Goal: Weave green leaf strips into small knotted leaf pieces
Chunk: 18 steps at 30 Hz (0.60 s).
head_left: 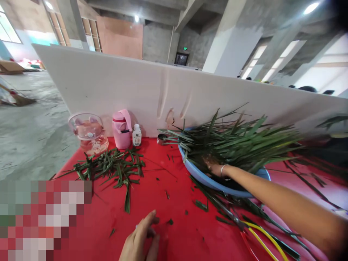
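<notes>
My left hand point(140, 241) is low over the red tabletop point(174, 203), its fingers loosely bent and apart with nothing between them. My right hand point(214, 167), with a silver bangle point(223, 170) at the wrist, reaches into a blue basin point(199, 177). Long green leaf strips point(244, 139) fill this basin and hide most of my right fingers, so their grip does not show. Scissors point(239, 223) with red and yellow handles lie partly spread below the basin, close to my right forearm. Left of centre is a pile of short, folded leaf pieces point(111, 166).
A white upright panel point(114, 83) borders the table's far side. Before it stand a clear pink jug point(92, 136), a pink bottle point(121, 132), a small white bottle point(137, 136) and a little round tin point(162, 139). Leaf scraps dot the tabletop. A broom point(20, 96) rests on the floor.
</notes>
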Each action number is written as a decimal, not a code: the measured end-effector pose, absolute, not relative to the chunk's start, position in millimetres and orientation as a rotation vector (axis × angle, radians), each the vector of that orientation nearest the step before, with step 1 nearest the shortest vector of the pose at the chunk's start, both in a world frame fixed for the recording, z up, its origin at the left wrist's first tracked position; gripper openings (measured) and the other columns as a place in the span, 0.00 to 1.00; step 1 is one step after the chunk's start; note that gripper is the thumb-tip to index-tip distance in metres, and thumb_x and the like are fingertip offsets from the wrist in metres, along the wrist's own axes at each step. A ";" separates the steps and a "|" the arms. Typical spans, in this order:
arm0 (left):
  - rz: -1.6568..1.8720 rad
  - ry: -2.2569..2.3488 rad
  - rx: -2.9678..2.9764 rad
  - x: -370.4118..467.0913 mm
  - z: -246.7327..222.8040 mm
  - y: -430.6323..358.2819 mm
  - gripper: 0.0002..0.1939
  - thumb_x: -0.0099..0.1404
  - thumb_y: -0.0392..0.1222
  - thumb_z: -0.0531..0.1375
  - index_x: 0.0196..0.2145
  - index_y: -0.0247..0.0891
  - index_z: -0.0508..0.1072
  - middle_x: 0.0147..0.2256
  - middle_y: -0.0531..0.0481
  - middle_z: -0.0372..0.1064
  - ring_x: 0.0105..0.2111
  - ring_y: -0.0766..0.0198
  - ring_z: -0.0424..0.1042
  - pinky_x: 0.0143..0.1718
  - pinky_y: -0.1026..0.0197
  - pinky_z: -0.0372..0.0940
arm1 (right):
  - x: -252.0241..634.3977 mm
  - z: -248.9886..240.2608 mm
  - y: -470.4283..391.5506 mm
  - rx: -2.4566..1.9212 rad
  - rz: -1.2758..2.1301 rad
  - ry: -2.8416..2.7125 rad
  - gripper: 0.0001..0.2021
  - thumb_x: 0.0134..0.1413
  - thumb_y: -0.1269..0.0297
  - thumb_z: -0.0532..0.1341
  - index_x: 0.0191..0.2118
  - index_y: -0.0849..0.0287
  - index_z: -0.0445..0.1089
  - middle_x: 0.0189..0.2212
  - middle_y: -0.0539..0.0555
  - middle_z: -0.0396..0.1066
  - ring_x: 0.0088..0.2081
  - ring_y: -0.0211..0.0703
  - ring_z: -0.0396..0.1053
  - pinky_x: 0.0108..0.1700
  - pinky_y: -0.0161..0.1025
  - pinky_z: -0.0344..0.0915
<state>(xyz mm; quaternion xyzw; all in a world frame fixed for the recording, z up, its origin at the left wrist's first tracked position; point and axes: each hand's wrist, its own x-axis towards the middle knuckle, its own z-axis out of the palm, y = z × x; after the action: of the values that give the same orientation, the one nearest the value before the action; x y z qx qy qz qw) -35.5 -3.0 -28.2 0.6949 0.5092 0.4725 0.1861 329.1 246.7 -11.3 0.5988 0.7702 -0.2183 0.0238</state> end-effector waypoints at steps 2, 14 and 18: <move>1.261 1.382 2.019 -39.9 -19.3 -4.0 0.23 0.62 0.36 0.52 0.55 0.41 0.55 0.36 0.48 0.73 0.30 0.71 0.72 0.35 0.71 0.68 | 336.8 16.2 247.0 1.824 -0.755 2.306 0.40 0.32 0.55 0.65 0.57 0.57 0.60 0.59 0.58 0.54 0.60 0.60 0.48 0.61 0.50 0.46; 1.189 1.393 2.004 -44.0 -18.6 -4.9 0.21 0.63 0.36 0.52 0.54 0.39 0.55 0.38 0.47 0.72 0.32 0.69 0.73 0.35 0.68 0.68 | 307.6 75.1 193.0 1.614 -0.589 2.368 0.14 0.49 0.59 0.55 0.35 0.60 0.73 0.35 0.54 0.74 0.36 0.47 0.70 0.39 0.39 0.64; 1.189 1.392 2.017 -45.1 -17.8 -5.5 0.21 0.62 0.36 0.52 0.53 0.40 0.56 0.37 0.48 0.72 0.32 0.69 0.73 0.35 0.69 0.68 | 318.6 68.0 201.5 1.701 -0.391 2.306 0.08 0.46 0.66 0.57 0.24 0.60 0.72 0.25 0.56 0.73 0.30 0.48 0.69 0.35 0.40 0.61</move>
<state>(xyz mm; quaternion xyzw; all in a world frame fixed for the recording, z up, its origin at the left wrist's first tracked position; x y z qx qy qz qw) -45.1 -5.5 -17.8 0.7244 0.5000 0.4269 0.2074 318.6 201.5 68.0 0.5836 0.7912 -0.1340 0.1246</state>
